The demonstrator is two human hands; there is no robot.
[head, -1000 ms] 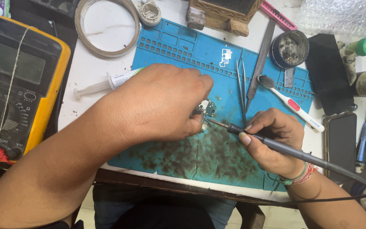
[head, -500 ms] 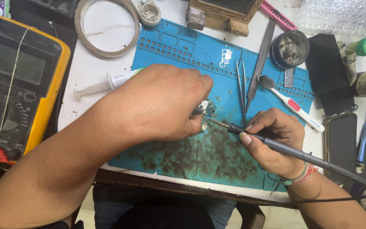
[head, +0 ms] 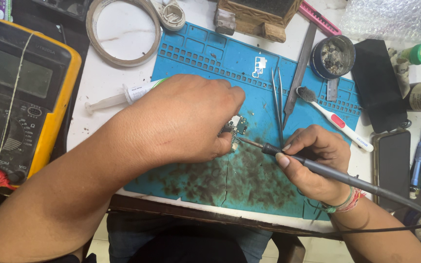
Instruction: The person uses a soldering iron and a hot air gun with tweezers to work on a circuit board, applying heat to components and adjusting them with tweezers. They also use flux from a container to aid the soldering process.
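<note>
My left hand (head: 186, 119) curls over a small green circuit board (head: 237, 127) and pins it against the blue work mat (head: 205, 58). Most of the board is hidden under the fingers. My right hand (head: 315, 163) grips a dark soldering iron (head: 288, 157) like a pen, its thin tip touching the board's right edge. The iron's grey cable runs off to the lower right past my wrist.
A yellow multimeter (head: 23, 97) lies at the left, a tape ring (head: 123, 31) and a syringe (head: 123, 97) behind my left hand. Tweezers (head: 277, 100), a toothbrush (head: 334, 122), a round tin (head: 334, 56), a dark phone (head: 393, 163) and a wooden block (head: 259, 14) crowd the right and back.
</note>
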